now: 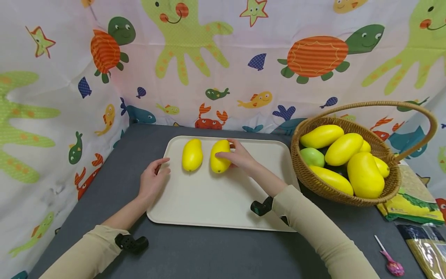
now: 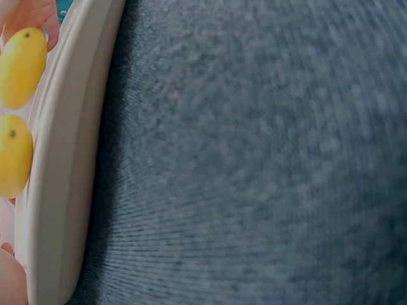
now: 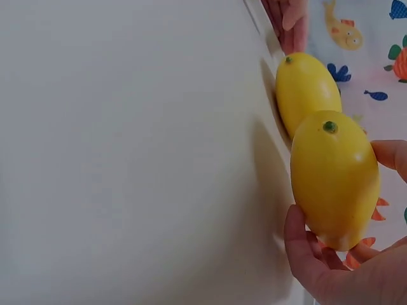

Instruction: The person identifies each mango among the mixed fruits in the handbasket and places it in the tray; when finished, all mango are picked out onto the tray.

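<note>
My right hand [image 1: 240, 155] grips a yellow mango [image 1: 218, 159] over the back of a cream tray [image 1: 216, 201]. In the right wrist view, the thumb and fingers hold this mango [image 3: 334, 184] from its two sides, its green stem spot showing. To its left, a second yellow mango [image 1: 192, 155] lies on the tray. My left hand [image 1: 153, 180] is at the tray's left edge, fingers loosely bent with nothing in them; whether it touches the rim I cannot tell. The left wrist view mostly takes in grey cloth, with both mangoes at its left edge.
A wicker basket [image 1: 310, 179] with a tall handle stands at the right, full of several yellow mangoes and a green fruit [image 1: 312, 157]. Beyond it lie a yellow packet [image 1: 414, 201], a lollipop [image 1: 395, 267] and another packet [image 1: 425, 252]. A printed curtain surrounds the grey table.
</note>
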The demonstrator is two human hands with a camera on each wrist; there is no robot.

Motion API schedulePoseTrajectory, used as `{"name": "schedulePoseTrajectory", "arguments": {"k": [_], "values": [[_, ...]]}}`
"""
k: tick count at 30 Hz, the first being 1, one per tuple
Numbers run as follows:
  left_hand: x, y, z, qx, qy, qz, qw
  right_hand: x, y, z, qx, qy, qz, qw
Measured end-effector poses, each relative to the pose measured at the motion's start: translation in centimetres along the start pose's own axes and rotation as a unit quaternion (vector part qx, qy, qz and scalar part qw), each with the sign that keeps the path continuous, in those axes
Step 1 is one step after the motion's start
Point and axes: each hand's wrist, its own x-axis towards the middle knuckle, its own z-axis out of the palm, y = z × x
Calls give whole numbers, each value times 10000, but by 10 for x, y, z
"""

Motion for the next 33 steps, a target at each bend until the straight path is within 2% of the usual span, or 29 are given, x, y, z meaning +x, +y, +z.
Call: {"name": "schedulePoseTrajectory", "arguments": {"k": [14, 26, 33], "values": [[-2, 0, 2, -13, -15, 186, 9998, 23, 4, 8, -3, 43, -3, 10000], [-2, 0, 2, -58, 25, 259, 9996, 22, 6, 5, -471, 71, -131, 9988], [-2, -1, 2, 8, 42, 251, 9997, 21, 6, 4, -510, 58, -103, 9986]]}}
